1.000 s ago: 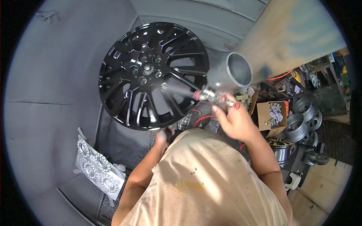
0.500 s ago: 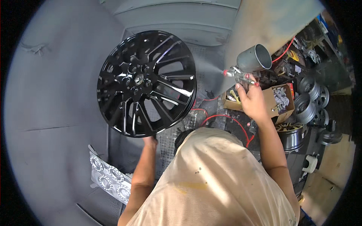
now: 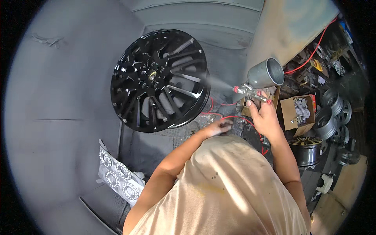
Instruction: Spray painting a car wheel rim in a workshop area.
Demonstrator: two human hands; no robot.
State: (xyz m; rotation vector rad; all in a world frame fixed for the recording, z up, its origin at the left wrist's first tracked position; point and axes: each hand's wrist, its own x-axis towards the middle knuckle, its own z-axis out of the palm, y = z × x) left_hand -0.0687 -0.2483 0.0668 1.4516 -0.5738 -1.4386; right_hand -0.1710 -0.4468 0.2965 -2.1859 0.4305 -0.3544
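A glossy black multi-spoke car wheel rim (image 3: pixel 178 87) faces up on the left, tilted, its support hidden beneath it. My right hand (image 3: pixel 266 119) grips a metal spray gun (image 3: pixel 248 92) with red fittings and a grey cup (image 3: pixel 263 74) on top. Pale mist streams leftward from the nozzle onto the rim's right edge. Nothing shows in my left hand (image 3: pixel 218 127), which is off the rim in front of my body. Its fingers are slightly blurred and loosely apart.
A red hose (image 3: pixel 250 120) loops across the floor. Right of me are a cardboard box (image 3: pixel 290 113) of crumpled material, a black-and-gold wheel (image 3: pixel 306 153) and several silver rims (image 3: pixel 326 122). At lower left leans a silver panel with ring shapes (image 3: pixel 117 174), beside a grey wall (image 3: pixel 62 94).
My left hand has come out from under the rim's near edge and swung right. The rim has turned a little and shows further right. Mist still leaves the spray gun.
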